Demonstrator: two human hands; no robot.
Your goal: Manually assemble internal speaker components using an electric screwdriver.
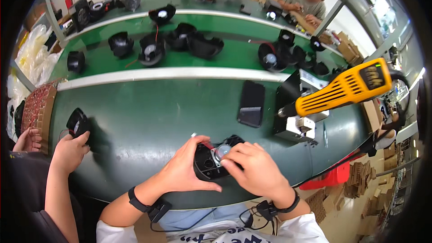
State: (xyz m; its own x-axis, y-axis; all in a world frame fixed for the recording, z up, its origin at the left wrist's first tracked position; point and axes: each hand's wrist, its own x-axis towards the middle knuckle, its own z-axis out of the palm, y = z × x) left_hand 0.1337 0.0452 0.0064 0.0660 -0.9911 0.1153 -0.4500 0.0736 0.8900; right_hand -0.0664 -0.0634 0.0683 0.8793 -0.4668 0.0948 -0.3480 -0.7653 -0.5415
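A black plastic speaker housing lies in front of me near the table's front edge. A round silver speaker driver sits in its open side, and a short red wire shows at its upper left. My left hand grips the housing along its left side, thumb stretched along the near edge. From the right, my right hand has its fingers bent and closed on the driver's right side; the fingertips partly cover it. Whether a small part is between those fingertips cannot be seen.
A yellow electric screwdriver hangs at the right above a metal box device. Beyond my hands lies a black phone. Several black housings stand on the green belt. At left, a co-worker's hand holds another housing; two people work opposite.
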